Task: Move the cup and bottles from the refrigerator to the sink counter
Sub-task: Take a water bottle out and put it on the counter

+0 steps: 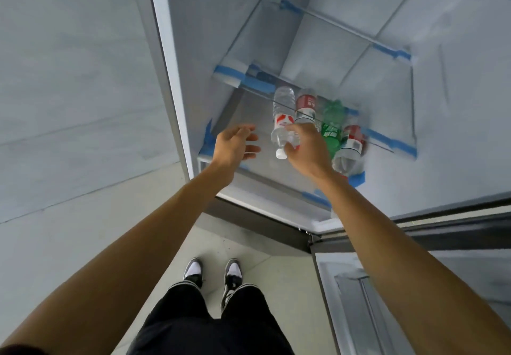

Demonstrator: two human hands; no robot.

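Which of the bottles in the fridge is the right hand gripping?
The clear water bottle with the white cap, leftmost in the row; the right hand grips its neck.

Pale kitchen corner, flat cool light.

A grey-white panelled wall (pixel 69 78) is seen from 8 to 11 o'clock; a light tiled floor (pixel 249 247) lies at 6 o'clock. Blue tape (pixel 229 72) is stuck along glass shelf edges at 12 o'clock.

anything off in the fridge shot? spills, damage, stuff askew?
No spills or damage visible. One oddity: blue tape still sits on the glass shelf edges and corners, like shipping tape never removed. The right hand grips the clear bottle near its cap; the other bottles are blurred. The left hand is open.
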